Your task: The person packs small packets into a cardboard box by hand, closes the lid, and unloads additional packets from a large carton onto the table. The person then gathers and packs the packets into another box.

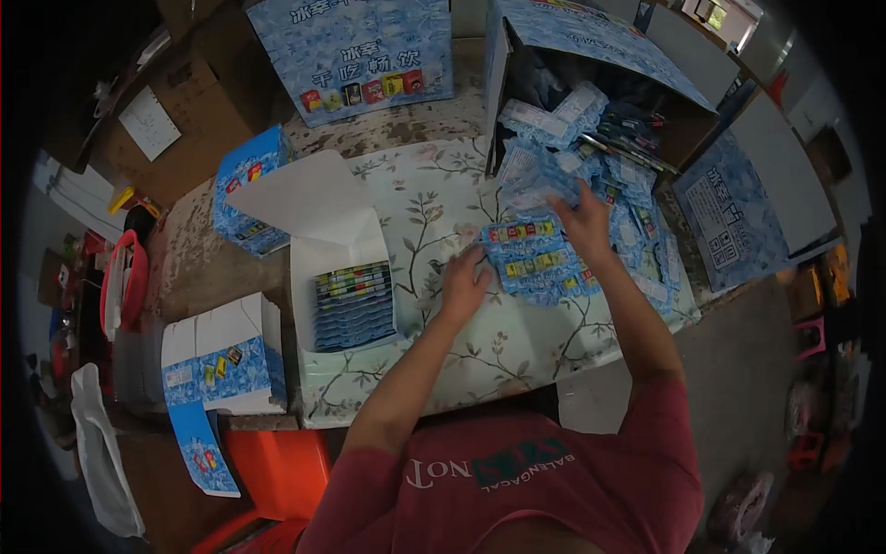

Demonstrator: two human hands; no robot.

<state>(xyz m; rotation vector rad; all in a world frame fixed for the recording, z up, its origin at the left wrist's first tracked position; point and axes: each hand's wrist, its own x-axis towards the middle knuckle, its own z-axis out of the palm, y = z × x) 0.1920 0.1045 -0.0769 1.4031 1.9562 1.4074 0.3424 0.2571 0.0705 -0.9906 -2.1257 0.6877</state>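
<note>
My left hand [467,284] rests on the flowered tablecloth [434,346], its fingertips at the left edge of several blue sachets [528,265] laid in overlapping rows. Its thumb and fingers are apart. Over the upper right of those rows, my right hand [585,226] reaches into the loose pile of sachets [628,180], thumb and forefinger spread and touching the packets. That pile spills out of a large blue carton [600,46] lying on its side. Left of my left hand stands a white box [343,208] with its lid up, holding a stack of sachets [353,309].
A closed blue box [249,189] and a bundle of blue-and-white boxes [221,355] stand at the left. A large printed carton [360,60] is at the back. Another carton [738,208] borders the right side. An orange-red chair [277,466] is below the table edge.
</note>
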